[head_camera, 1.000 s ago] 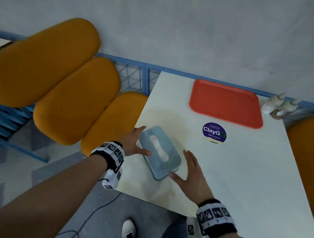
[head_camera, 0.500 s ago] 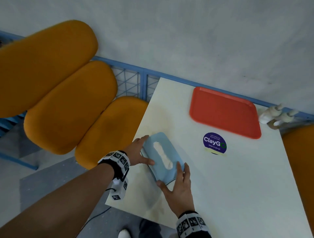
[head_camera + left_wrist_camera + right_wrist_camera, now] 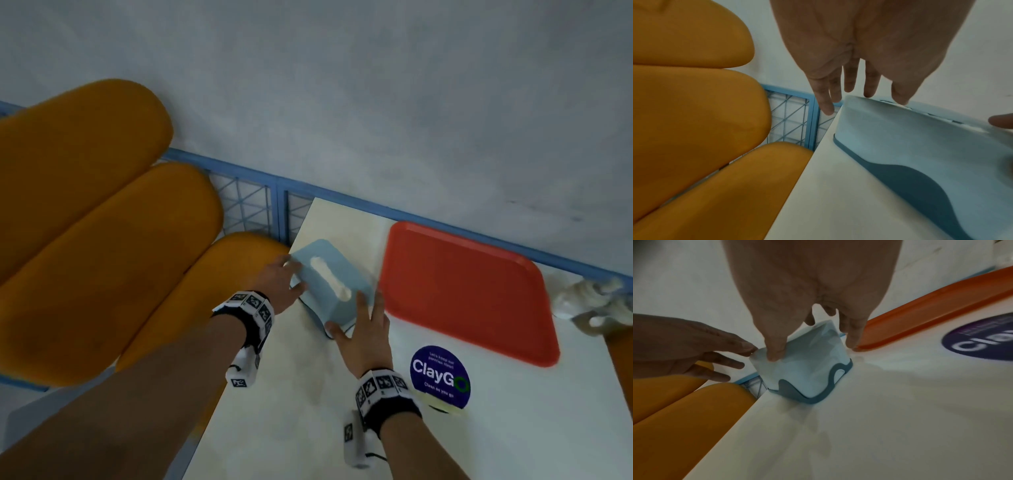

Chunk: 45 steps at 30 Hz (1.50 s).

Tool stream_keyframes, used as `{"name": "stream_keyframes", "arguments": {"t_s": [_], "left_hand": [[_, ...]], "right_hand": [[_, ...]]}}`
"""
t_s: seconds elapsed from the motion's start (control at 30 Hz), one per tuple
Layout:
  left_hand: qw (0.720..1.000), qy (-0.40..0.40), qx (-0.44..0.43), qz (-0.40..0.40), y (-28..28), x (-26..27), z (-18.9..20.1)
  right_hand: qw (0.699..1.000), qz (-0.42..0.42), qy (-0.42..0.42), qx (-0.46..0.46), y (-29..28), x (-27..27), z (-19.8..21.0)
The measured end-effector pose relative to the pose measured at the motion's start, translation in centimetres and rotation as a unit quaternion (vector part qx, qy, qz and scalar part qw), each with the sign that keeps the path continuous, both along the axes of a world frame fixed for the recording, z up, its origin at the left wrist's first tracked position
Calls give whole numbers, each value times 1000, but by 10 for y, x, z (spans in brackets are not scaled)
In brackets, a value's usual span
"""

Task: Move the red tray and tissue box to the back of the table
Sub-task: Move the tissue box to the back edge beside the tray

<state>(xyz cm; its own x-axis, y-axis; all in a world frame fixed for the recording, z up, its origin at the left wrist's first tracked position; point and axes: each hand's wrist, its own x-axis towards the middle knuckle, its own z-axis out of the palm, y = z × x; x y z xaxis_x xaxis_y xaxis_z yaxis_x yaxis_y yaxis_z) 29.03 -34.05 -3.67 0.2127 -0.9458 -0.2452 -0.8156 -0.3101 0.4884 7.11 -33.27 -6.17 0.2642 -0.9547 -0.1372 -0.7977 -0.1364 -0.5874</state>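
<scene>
The light blue tissue box (image 3: pixel 329 281) stands on the white table (image 3: pixel 308 411) near its back left corner, just left of the red tray (image 3: pixel 469 294). My left hand (image 3: pixel 289 279) touches the box's left side with straight fingers, thumb against the side. My right hand (image 3: pixel 361 325) presses on the near right corner, thumb on the near end and fingers (image 3: pixel 852 340) down the side by the tray (image 3: pixel 931 311). In the left wrist view the fingertips (image 3: pixel 867 92) reach the box's (image 3: pixel 920 146) far top edge. The tray lies flat along the back rail.
Orange seat cushions (image 3: pixel 85 240) lie left of the table, with a blue wire rail (image 3: pixel 253 205) and a grey wall behind. A round purple ClayGo sticker (image 3: pixel 440 377) is on the tabletop near my right wrist. A white object (image 3: pixel 589 301) sits at the back right.
The tissue box has slid from the table's front left toward the back, ending beside the tray's left edge. Both hands travelled with it; the right hand came into contact with it.
</scene>
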Motion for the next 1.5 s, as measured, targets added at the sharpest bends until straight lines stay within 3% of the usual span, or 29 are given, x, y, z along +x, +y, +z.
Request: {"name": "stream_keyframes", "arguments": {"t_s": [0.17, 0.3, 0.53, 0.87, 1.07, 1.23, 1.37, 1.5], "left_hand": [[996, -56, 44, -55, -50, 10, 0], [995, -88, 14, -51, -53, 8, -3], [998, -57, 27, -30, -76, 12, -13], [993, -95, -18, -60, -174, 36, -11], [995, -81, -32, -48, -212, 47, -17], [994, -52, 21, -89, -227, 43, -25], [995, -41, 0, -88, -223, 38, -37], [995, -21, -43, -90, -220, 43, -44]], "right_hand": [[996, 73, 23, -39, -64, 8, -5], [995, 52, 65, -53, -115, 5, 1], [987, 110, 108, -47, -175, 14, 7], [981, 126, 122, -87, -246, 27, 12], [990, 98, 78, -71, -273, 34, 5], [993, 100, 67, -10, -271, 33, -12], [997, 52, 15, -47, -257, 31, -16], [995, 41, 15, -85, -254, 32, -15]]}}
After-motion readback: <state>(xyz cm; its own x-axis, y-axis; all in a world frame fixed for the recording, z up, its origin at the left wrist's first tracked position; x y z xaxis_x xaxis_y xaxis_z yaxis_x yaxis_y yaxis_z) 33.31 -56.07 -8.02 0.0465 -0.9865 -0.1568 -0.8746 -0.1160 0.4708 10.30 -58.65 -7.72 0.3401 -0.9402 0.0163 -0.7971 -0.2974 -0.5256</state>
